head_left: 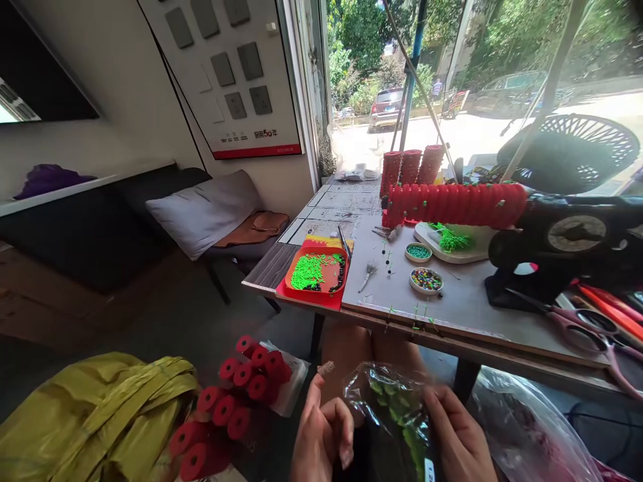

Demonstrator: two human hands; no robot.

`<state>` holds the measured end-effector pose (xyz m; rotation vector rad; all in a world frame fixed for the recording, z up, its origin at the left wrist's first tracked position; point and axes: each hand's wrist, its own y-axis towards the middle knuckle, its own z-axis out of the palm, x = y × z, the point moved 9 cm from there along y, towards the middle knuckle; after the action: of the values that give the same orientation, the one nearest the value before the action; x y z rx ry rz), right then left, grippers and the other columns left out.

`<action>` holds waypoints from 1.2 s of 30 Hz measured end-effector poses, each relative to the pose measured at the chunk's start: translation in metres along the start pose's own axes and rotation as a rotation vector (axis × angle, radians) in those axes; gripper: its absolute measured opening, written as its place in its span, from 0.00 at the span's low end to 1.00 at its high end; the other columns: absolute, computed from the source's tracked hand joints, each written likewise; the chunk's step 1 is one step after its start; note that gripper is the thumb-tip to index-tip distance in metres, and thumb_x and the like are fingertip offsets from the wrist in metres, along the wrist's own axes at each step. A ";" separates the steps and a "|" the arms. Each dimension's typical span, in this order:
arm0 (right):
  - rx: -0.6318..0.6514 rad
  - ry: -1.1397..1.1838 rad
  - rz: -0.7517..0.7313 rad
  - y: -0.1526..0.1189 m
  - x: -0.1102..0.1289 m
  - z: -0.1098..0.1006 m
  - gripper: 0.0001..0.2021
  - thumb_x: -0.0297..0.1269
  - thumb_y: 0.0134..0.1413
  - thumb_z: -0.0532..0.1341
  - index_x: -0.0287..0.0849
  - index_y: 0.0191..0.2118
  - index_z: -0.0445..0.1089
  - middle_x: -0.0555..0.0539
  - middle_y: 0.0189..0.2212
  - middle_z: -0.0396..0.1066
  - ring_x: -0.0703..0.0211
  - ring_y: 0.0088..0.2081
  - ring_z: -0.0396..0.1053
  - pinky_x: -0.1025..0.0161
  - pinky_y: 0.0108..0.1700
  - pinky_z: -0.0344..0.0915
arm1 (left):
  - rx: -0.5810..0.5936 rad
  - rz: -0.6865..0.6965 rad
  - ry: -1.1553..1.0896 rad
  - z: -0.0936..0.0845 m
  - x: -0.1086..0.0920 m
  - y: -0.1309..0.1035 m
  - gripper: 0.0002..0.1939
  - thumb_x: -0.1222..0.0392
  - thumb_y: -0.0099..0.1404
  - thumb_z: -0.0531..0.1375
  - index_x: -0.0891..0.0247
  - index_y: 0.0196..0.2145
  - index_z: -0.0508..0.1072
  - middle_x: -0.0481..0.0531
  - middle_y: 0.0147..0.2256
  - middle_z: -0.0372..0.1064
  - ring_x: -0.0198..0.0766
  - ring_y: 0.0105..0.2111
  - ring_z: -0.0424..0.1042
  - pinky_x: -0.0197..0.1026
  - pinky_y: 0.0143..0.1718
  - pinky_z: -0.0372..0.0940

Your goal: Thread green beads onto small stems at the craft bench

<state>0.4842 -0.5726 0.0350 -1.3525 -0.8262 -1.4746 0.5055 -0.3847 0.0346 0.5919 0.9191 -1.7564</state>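
Clock positions from the view's centre, left to right. Eight o'clock: large olive-yellow plastic sack (75,422). Seven: group of red, hollow, foam-like cylinders (224,410). Eleven: pale wall panel (241,84) bearing grey plates, red lower band; "50" legible among Chinese characters, finer line unreadable. Six, near centre: shallow orange-red tray (327,272) of bright green and black pieces, on the wood-edged bench (271,272). Six, low: left hand (321,435), loosely curled; whether it grasps anything cannot be told. Half past five: clear plastic bag (384,405) with green leafy-looking contents, below bench edge; white label (429,468), only partly legible. Step, as judged: handling this bag; next move calls for steady hold on slippery film. Five: right hand (457,435), pinching the bag's right edge.
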 end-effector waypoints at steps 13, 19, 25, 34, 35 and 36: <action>-0.070 -0.055 0.001 0.004 -0.017 -0.017 0.14 0.49 0.54 0.57 0.42 0.33 0.64 0.52 0.23 0.63 0.64 0.25 0.59 0.71 0.26 0.59 | -0.151 -0.056 0.196 0.014 0.006 -0.025 0.69 0.55 0.37 0.72 0.72 0.61 0.25 0.38 0.14 0.62 0.24 0.14 0.53 0.29 0.18 0.45; -0.081 0.025 0.024 0.002 -0.019 -0.011 0.14 0.49 0.54 0.58 0.43 0.34 0.64 0.53 0.24 0.63 0.63 0.28 0.60 0.70 0.29 0.60 | -0.093 -0.169 0.172 0.006 0.012 -0.023 0.68 0.34 0.41 0.63 0.73 0.60 0.25 0.37 0.13 0.59 0.25 0.12 0.48 0.31 0.15 0.43; -0.120 -0.009 0.015 -0.011 -0.015 -0.011 0.14 0.50 0.54 0.58 0.43 0.34 0.64 0.53 0.25 0.63 0.64 0.28 0.62 0.71 0.30 0.62 | -0.271 0.097 0.511 -0.017 0.047 -0.021 0.56 0.43 0.51 0.62 0.75 0.60 0.31 0.40 0.17 0.58 0.29 0.17 0.54 0.34 0.21 0.49; -0.255 -0.030 0.151 0.004 -0.050 -0.042 0.17 0.50 0.47 0.62 0.45 0.40 0.71 0.48 0.37 0.73 0.51 0.39 0.70 0.64 0.35 0.69 | -0.205 -0.049 0.400 -0.006 0.028 -0.026 0.63 0.59 0.44 0.67 0.74 0.61 0.23 0.38 0.14 0.61 0.25 0.14 0.52 0.31 0.19 0.44; -0.260 -0.061 0.146 0.007 -0.052 -0.045 0.17 0.50 0.48 0.61 0.47 0.41 0.72 0.48 0.40 0.73 0.51 0.43 0.69 0.64 0.38 0.69 | -0.183 -0.062 0.390 -0.005 0.022 -0.027 0.64 0.61 0.43 0.67 0.73 0.61 0.23 0.38 0.14 0.62 0.25 0.14 0.52 0.30 0.19 0.44; -0.253 -0.091 0.134 0.009 -0.053 -0.047 0.16 0.50 0.48 0.60 0.48 0.40 0.72 0.49 0.43 0.72 0.50 0.47 0.68 0.63 0.41 0.68 | -0.154 -0.077 0.370 -0.005 0.018 -0.027 0.66 0.61 0.42 0.68 0.72 0.61 0.22 0.38 0.14 0.63 0.25 0.14 0.53 0.30 0.19 0.45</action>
<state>0.4739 -0.6088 -0.0259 -1.6408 -0.6061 -1.4561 0.4736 -0.3858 0.0267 0.8049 1.3358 -1.6520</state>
